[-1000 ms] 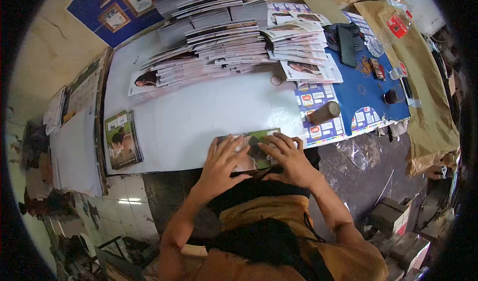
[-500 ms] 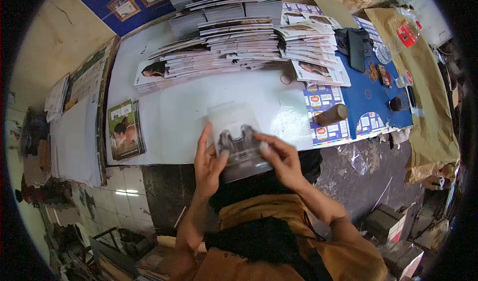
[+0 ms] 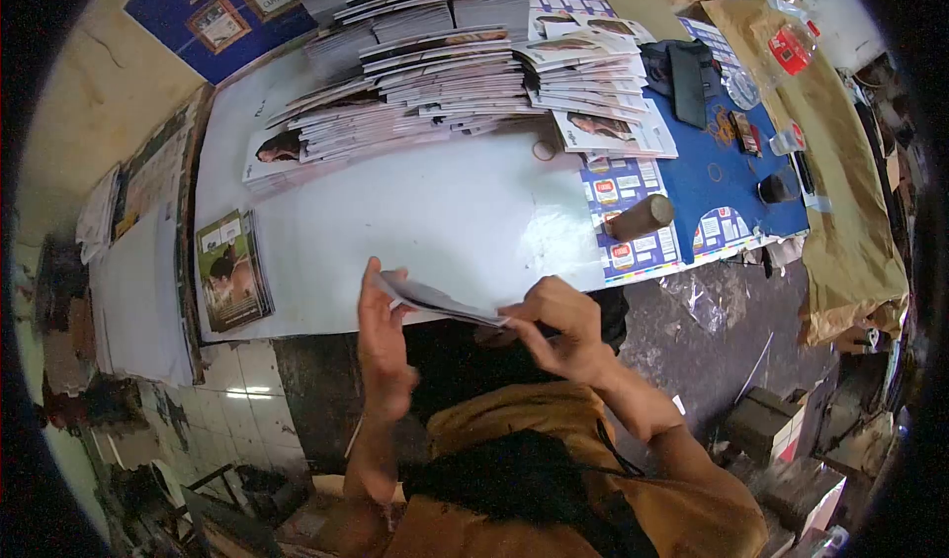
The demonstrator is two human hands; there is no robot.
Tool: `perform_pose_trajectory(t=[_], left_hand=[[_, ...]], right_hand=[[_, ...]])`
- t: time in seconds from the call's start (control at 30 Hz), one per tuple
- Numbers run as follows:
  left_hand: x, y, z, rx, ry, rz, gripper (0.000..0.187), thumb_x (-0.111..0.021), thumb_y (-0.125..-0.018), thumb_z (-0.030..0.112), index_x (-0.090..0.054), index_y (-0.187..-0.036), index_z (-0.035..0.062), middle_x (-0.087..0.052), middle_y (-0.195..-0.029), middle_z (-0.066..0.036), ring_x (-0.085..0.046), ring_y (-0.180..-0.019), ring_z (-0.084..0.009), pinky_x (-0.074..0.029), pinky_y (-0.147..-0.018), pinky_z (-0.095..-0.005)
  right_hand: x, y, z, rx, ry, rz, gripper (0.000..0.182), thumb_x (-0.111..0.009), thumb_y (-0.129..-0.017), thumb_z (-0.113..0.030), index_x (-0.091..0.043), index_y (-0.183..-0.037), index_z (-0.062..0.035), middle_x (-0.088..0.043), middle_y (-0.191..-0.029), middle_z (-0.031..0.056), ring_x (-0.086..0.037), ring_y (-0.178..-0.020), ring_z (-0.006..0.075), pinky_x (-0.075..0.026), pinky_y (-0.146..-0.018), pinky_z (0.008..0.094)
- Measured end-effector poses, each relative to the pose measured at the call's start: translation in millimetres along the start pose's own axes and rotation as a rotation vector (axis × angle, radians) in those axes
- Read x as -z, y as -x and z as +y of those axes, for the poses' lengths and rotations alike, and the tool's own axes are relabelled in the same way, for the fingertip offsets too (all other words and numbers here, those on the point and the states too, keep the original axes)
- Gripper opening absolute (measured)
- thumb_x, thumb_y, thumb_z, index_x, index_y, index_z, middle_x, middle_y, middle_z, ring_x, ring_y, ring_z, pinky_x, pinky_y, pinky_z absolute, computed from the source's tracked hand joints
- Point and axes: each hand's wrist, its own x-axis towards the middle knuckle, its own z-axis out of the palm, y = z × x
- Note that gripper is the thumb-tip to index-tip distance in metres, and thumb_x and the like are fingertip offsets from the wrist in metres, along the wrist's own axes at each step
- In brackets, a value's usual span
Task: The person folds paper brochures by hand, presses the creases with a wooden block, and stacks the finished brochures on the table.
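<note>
A thin booklet (image 3: pixel 440 299) is held between my hands, tilted almost edge-on and bowed along its length. My right hand (image 3: pixel 571 333) pinches its right end between thumb and fingers. At the other end, my left hand (image 3: pixel 384 336) has its fingers stretched upward, with the booklet's left end against them and the thumb partly hidden. The booklet is above the front edge of the white tabletop (image 3: pixel 445 197). To the left lies a small pile of green-covered booklets (image 3: pixel 233 273).
Large stacks of booklets (image 3: pixel 435 88) fill the back of the table. On the right are a brown cylinder (image 3: pixel 641 219), a black phone (image 3: pixel 686 85), a dark cup (image 3: pixel 779 186), rubber bands (image 3: pixel 725 128) and a plastic bottle (image 3: pixel 792 52). Boxes (image 3: pixel 766 425) stand on the floor.
The booklet has turned from showing its printed cover to nearly edge-on. My right hand has shifted to its right end and my left hand has moved left. The view has shifted slightly.
</note>
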Motion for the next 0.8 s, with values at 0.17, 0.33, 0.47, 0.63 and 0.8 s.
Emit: perform_pose_trajectory(t=[0.17, 0.33, 0.47, 0.63, 0.8], left_hand=[[-17.5, 12.8, -22.9, -0.137, -0.188, -0.124, 0.107, -0.089, -0.072, 0.024, -0.023, -0.152, -0.0039, -0.032, -0.153, -0.02, -0.034, -0.143, -0.0298, -0.028, -0.117, -0.0437], [-22.7, 4.3, -23.0, 0.121, 0.103, -0.159, 0.09, -0.083, -0.075, 0.017, -0.033, -0.146, -0.0063, -0.048, -0.142, -0.018, -0.052, -0.129, -0.0271, -0.043, -0.109, -0.0421], [-14.3, 0.9, -22.9, 0.169, 0.307, -0.267, 0.083, -0.078, -0.078, 0.033, -0.041, -0.141, -0.0066, -0.05, -0.142, -0.02, -0.055, -0.127, -0.0284, -0.047, -0.106, -0.0431], [-19.0, -11.5, -12.7, 0.059, 0.147, -0.195, 0.086, -0.076, -0.08, 0.04, -0.04, -0.141, -0.0069, -0.05, -0.142, -0.021, -0.053, -0.128, -0.0308, -0.048, -0.104, -0.0445], [-14.5, -13.6, -28.2, 0.062, 0.221, -0.2, 0.078, -0.056, -0.095, 0.047, -0.027, -0.151, 0.0006, -0.042, -0.147, -0.026, -0.049, -0.131, -0.0391, -0.047, -0.106, -0.0514]], right_hand=[[-27.9, 14.4, -11.6, -0.098, -0.263, -0.074, 0.012, -0.078, -0.08, -0.001, -0.066, -0.078, -0.0018, -0.062, -0.074, 0.0086, -0.058, -0.065, 0.0211, -0.044, -0.058, 0.0308], [-24.5, 15.9, -11.3, -0.589, -0.679, -0.236, 0.025, -0.082, -0.081, -0.008, -0.058, -0.074, -0.003, -0.056, -0.07, -0.0002, -0.047, -0.064, 0.0058, -0.037, -0.056, 0.0272], [-20.6, 5.6, 3.4, -0.595, -0.658, -0.246, 0.027, -0.086, -0.079, -0.015, -0.062, -0.08, -0.0009, -0.05, -0.067, -0.0034, -0.043, -0.066, 0.0034, -0.035, -0.056, 0.0234], [-8.3, -9.0, -4.6, -0.441, -0.585, -0.395, 0.022, -0.083, -0.082, -0.007, -0.066, -0.095, -0.0009, -0.057, -0.072, -0.0047, -0.048, -0.066, 0.0024, -0.036, -0.057, 0.0202], [-22.1, -9.4, -0.7, -0.466, -0.579, -0.209, 0.026, -0.08, -0.084, -0.015, -0.07, -0.103, 0.0004, -0.068, -0.086, 0.0065, -0.06, -0.077, 0.0092, -0.049, -0.069, 0.0269]])
